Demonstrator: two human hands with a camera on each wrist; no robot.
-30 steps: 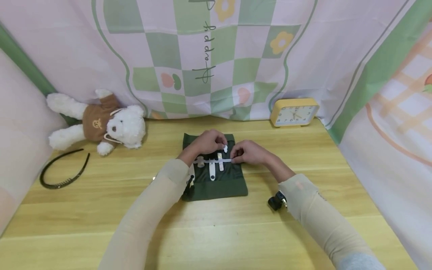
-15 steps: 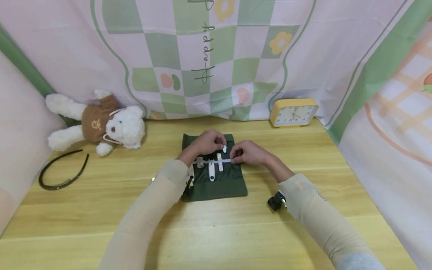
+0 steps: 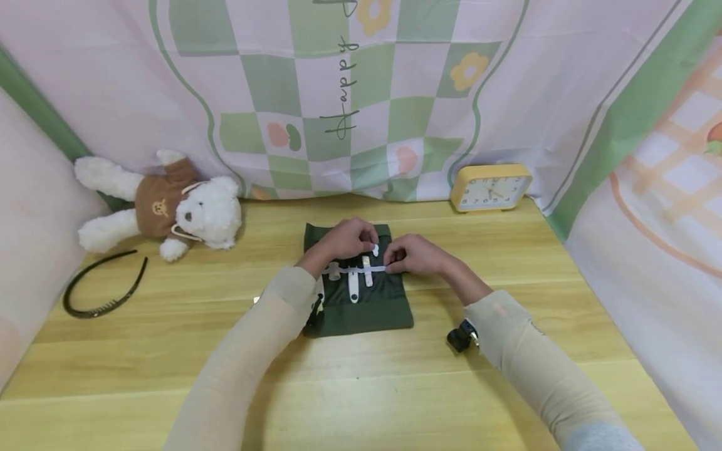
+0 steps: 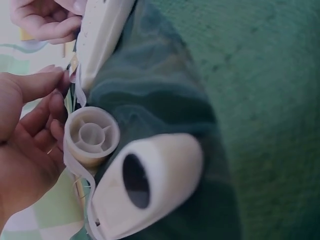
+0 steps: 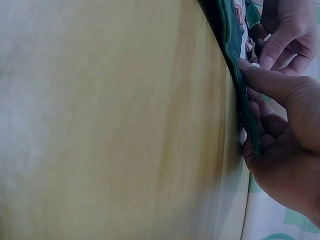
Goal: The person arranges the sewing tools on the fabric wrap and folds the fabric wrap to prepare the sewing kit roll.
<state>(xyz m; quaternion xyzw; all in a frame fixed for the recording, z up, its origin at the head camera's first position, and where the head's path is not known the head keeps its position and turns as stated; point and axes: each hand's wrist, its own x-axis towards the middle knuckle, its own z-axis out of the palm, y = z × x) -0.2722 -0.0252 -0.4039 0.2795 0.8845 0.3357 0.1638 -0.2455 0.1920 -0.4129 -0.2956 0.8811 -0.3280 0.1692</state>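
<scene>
The head view was nearly unaltered from the pictures of the second before: nothing was seen to be shifted, and both hands were kept at the right side of a dark green fabric tool wrap [image 3: 366, 318], which was spread on the pale wooden desk [image 3: 361, 388]. By the left hand [image 3: 347, 239] a small white lobed piece [image 3: 375, 250] appeared to be pinched at the fingertips. By the right hand [image 3: 418, 255] the right edge of the wrap was grasped, at the end of a narrow white band [image 3: 378, 269]. From this stillness a steadying stage was judged to have been reached, with the small piece not yet held by the band, as the white slim tool [image 3: 354, 288], the pale narrow bar [image 3: 368, 277] and the translucent plastic spool [image 3: 334, 271] were.

The left part of the wrap was covered by the left forearm; a white rounded case with a dark oval window [image 4: 170, 172] was clearly shown only in the left wrist view. In the right wrist view the wrap was seen edge-on, its contents largely lost. Whether the band was also caught by the right fingers could not be told.
</scene>
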